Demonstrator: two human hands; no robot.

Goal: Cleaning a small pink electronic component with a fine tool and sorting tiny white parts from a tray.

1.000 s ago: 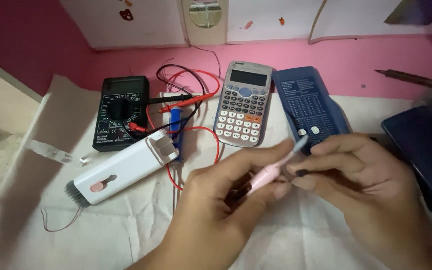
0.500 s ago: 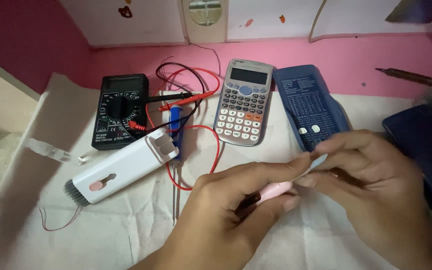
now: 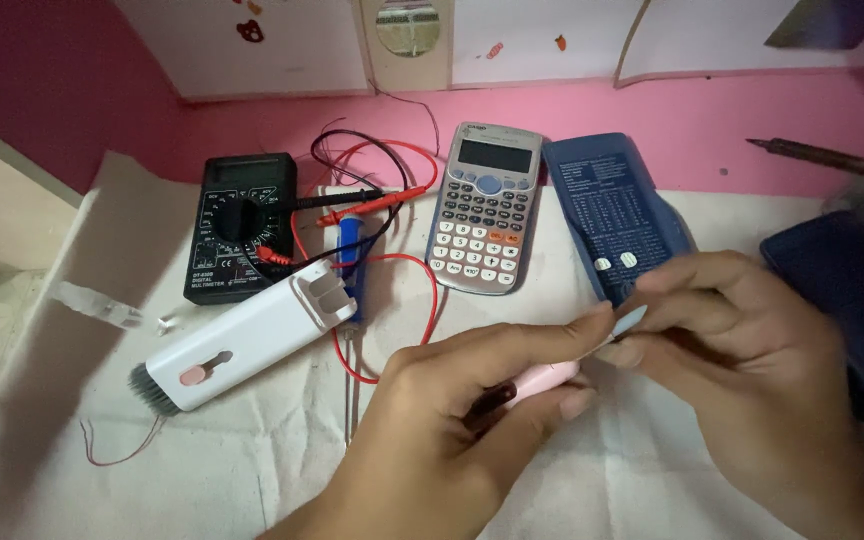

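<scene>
Multimeter point(image 3: 239, 228), calculator point(image 3: 484, 207) (grey), white cleaning brush point(image 3: 242, 342).

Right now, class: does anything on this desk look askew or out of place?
The white cleaning tool lies diagonally with its end cap off. The multimeter's red and black leads sprawl tangled toward the calculator. Nothing looks spilled or broken.

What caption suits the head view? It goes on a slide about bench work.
Both hands, left hand and right hand, hold a small pink tool over a white cloth, beside a calculator and multimeter.
</scene>
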